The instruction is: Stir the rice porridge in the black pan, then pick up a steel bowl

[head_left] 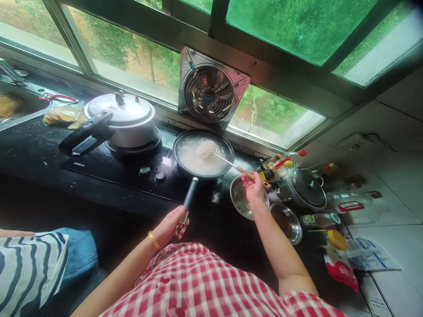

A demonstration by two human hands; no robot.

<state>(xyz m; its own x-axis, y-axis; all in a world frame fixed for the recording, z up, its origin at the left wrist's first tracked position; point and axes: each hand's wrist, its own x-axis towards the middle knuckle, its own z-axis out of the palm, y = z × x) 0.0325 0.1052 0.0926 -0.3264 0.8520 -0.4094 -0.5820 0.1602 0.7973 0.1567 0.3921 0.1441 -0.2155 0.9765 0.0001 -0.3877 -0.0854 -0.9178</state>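
Over frying pan (203,155): right hand (254,188), spatula (228,162)

black pan (204,155), silver pressure cooker (123,117), red-and-white checked shirt (205,286), gold bracelet (153,240), green window mesh (297,22)

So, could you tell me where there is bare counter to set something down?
Bare dark counter lies left of the pressure cooker, toward the sink. Right of the frying pan, steel bowls, a lidded pot and bottles crowd the surface.
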